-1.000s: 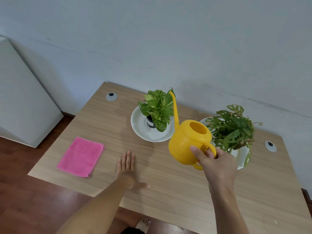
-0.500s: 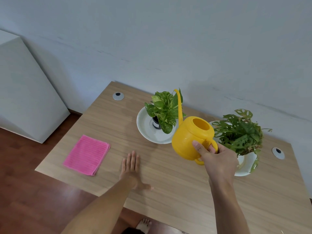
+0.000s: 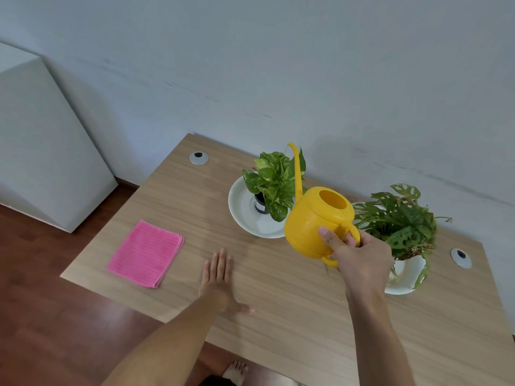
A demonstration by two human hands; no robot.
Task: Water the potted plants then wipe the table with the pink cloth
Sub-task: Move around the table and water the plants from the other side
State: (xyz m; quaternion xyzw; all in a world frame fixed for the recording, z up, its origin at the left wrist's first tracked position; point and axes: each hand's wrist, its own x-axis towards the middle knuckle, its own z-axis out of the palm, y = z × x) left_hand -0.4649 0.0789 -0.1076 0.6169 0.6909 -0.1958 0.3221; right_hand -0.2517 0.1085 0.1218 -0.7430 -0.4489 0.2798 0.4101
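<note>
From the head camera we look down on a light wood-grain table set against a pale wall. Our right hand grips the loop handle of a round yellow plastic watering can, thumb pressed on the can's body and fingers curled through the handle; the can is held above the table, its thin curved spout rising past the leaves of the far plant. That plant, a small variegated green pothos in a dark pot, stands in a wide white dish toward the far middle of the table. To the right, partly behind our hand, a hole-leaved green plant in a white pot sits near the table's right side. Our left hand lies flat on the tabletop near the front edge, fingers straight and together, thumb spread out. Left of it, apart from the hand, the folded pink ribbed cloth rests on the table's near left corner.
</note>
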